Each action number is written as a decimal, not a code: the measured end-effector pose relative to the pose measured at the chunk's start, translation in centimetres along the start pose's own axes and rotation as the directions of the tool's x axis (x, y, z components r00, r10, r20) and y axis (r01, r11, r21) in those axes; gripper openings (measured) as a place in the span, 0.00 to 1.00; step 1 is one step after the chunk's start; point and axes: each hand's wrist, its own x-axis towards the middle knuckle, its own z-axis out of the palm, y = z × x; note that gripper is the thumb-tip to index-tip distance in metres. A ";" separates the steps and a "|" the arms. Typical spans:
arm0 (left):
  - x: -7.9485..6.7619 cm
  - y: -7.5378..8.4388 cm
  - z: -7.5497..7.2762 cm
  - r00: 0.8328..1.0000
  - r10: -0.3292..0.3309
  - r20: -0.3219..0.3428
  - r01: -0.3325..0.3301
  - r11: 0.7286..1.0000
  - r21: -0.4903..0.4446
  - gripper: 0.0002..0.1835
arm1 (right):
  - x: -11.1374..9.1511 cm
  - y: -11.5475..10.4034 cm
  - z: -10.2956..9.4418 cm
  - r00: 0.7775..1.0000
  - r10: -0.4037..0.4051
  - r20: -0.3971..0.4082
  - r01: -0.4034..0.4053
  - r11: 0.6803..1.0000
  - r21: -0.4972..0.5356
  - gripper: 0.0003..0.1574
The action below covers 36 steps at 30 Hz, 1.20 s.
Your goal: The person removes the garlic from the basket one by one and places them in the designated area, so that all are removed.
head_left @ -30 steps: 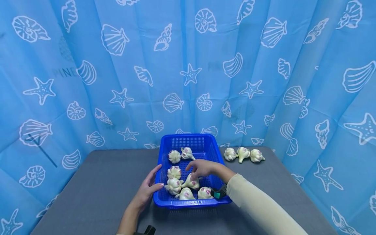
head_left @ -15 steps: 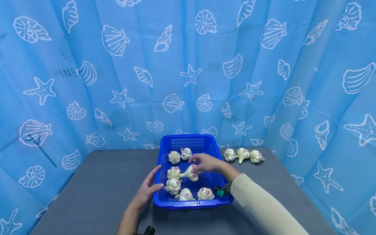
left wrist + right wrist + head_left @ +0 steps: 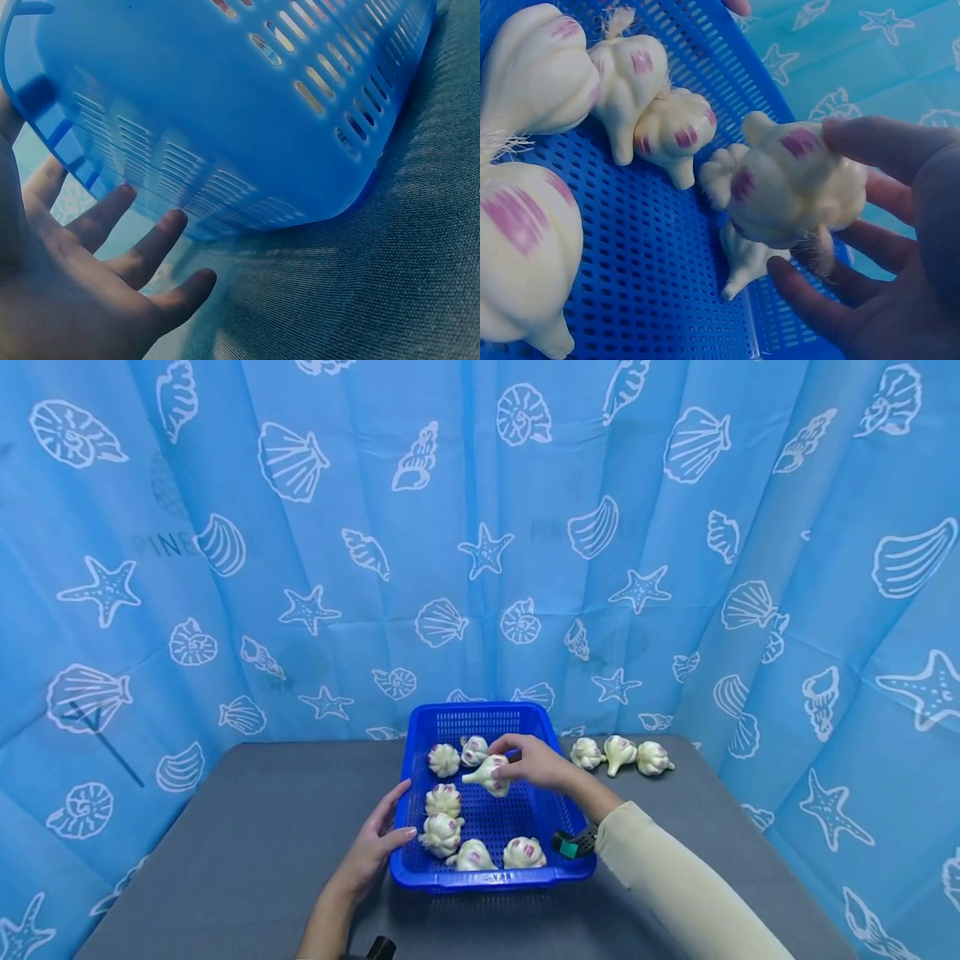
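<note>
My right hand (image 3: pixel 536 762) pinches a white-and-purple garlic bulb (image 3: pixel 491 774) between thumb and fingers, above the basket floor. In the right wrist view this bulb (image 3: pixel 791 180) hides part of the bulbs behind it. With the thumb over the rim and fingers along the outer wall, my left hand (image 3: pixel 375 837) holds the left side of the blue plastic basket (image 3: pixel 491 881). Inside lie more garlic bulbs: two at the back left (image 3: pixel 444 760), two along the left wall (image 3: pixel 442 833), and two at the front (image 3: pixel 524 852).
Three garlic bulbs (image 3: pixel 620 753) stand in a row on the grey tabletop (image 3: pixel 300 827), right of the basket's back corner. A blue curtain (image 3: pixel 480 527) with white shell prints hangs behind and around the table.
My right hand has raised its garlic bulb from among the front bulbs and moved it toward the back of the basket. My left hand stays at the basket's left side.
</note>
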 end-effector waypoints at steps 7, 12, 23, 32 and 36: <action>0.0 0.0 -0.2 1.000 0.007 -0.004 -0.007 1.000 -0.007 0.36 | 0.0 0.0 -0.6 0.994 -0.010 -0.104 0.015 0.999 0.048 0.23; 0.0 0.1 -0.2 1.000 -0.010 -0.017 0.009 1.000 -0.006 0.35 | 0.1 0.0 -1.0 0.988 -0.006 -0.155 0.018 0.997 0.077 0.25; 0.0 -0.1 -0.2 1.000 -0.007 -0.016 0.008 1.000 0.003 0.36 | -0.2 0.4 -2.1 0.972 -0.023 -0.233 0.052 0.991 0.120 0.25; 0.0 0.1 0.0 0.999 -0.024 -0.026 0.024 1.000 -0.006 0.35 | -0.6 0.7 -2.9 0.951 0.007 -0.310 0.041 0.988 0.148 0.26; 0.0 0.2 0.1 0.999 -0.027 -0.025 0.027 1.000 -0.005 0.35 | -0.8 0.9 -3.2 0.943 0.002 -0.334 0.056 0.985 0.164 0.26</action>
